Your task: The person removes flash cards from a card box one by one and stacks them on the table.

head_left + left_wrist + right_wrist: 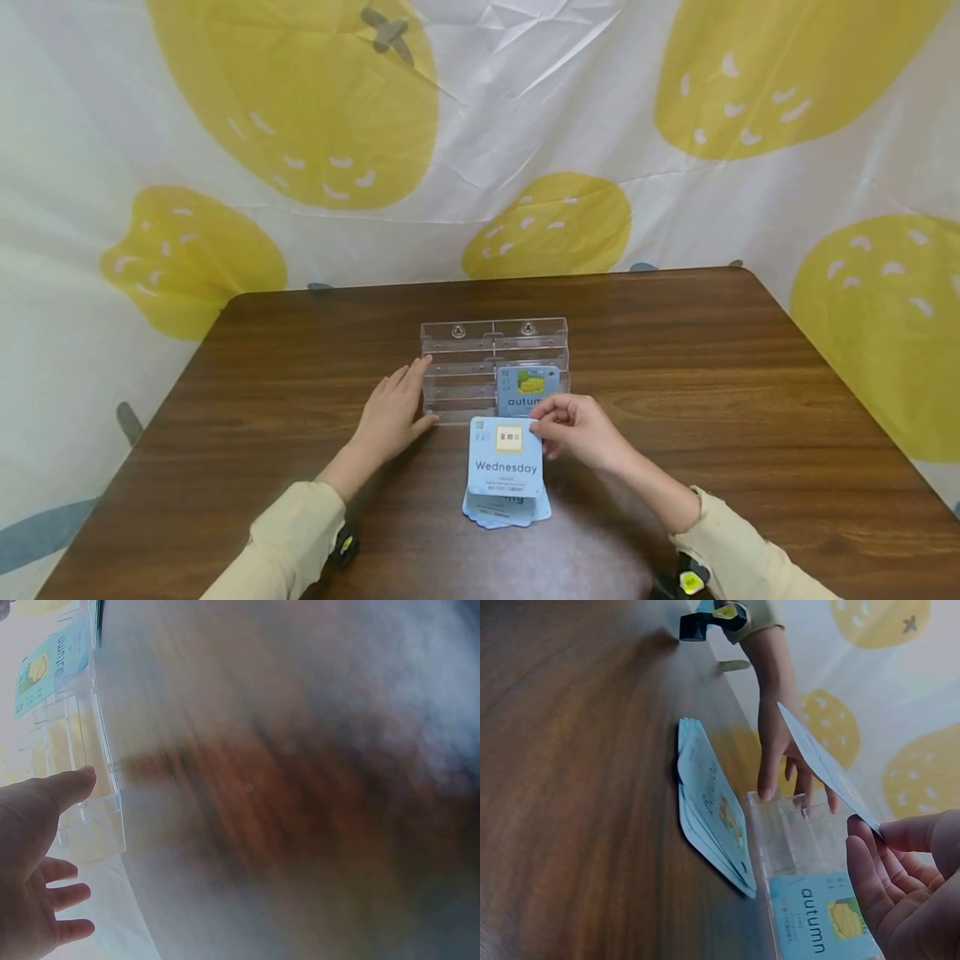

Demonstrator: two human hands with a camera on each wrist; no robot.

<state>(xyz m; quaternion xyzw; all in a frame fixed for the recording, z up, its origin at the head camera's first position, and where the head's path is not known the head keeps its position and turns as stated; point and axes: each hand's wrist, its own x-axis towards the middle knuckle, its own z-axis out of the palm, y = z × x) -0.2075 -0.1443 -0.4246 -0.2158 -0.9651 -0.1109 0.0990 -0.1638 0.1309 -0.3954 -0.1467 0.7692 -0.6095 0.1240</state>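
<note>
Between thumb and fingers my right hand [581,433] pinches the upper right corner of a light-blue flash card [506,479] printed "Wednesday". Below it a fanned stack of flash cards [712,810] lies on the table. My left hand [393,410] rests at the left side of a clear plastic card rack [459,392], fingers extended, thumb at its front corner. In the rack's lower right pocket stands a blue "autumn" card [527,390] with a yellow picture. The right wrist view shows the pinched card tilted, raised above the stack.
A dark brown wooden table [315,350] carries everything. Behind it hangs a white cloth [480,108] with yellow fruit prints. Black wrist bands [686,575] sit at both cream sleeves [296,533].
</note>
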